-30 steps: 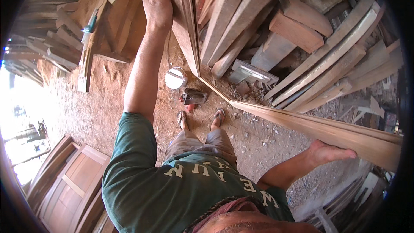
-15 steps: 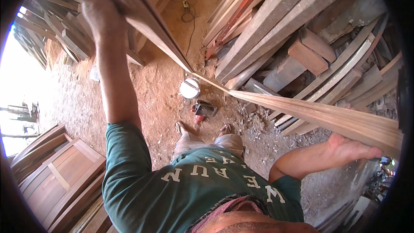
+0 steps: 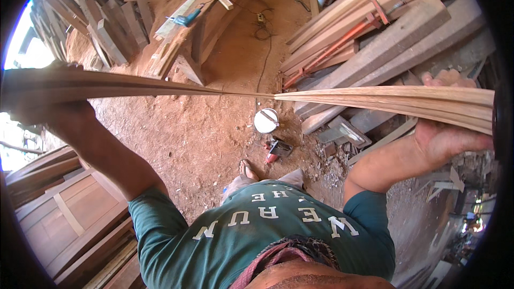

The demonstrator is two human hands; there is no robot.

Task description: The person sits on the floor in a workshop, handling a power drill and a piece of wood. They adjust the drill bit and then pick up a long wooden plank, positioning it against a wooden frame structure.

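A long, grooved wooden moulding (image 3: 375,100) stretches across the view at chest height or above, looking thin in the middle and wide toward both ends. My left hand (image 3: 64,115), shadowed at the far left, is closed round its left part, with fingertips showing over the upper edge. On the other side my right hand (image 3: 436,139) grips the right part from below; its fingers show above the wood. Whether the moulding is one piece or two meeting in the middle, I cannot tell.
Below stand a white-lidded bucket (image 3: 266,121) and a red-and-dark power tool (image 3: 278,150). Stacked beams (image 3: 369,56) and an orange clamp (image 3: 326,53) lie right. A blue tool (image 3: 186,17) rests on a timber bench ahead; panelled doors (image 3: 80,208) lean left. A cord (image 3: 262,69) crosses the floor.
The moulding has swung from a slant to nearly level across the view. My left hand has come down and outward to the left; my right hand has risen. Both keep their hold.
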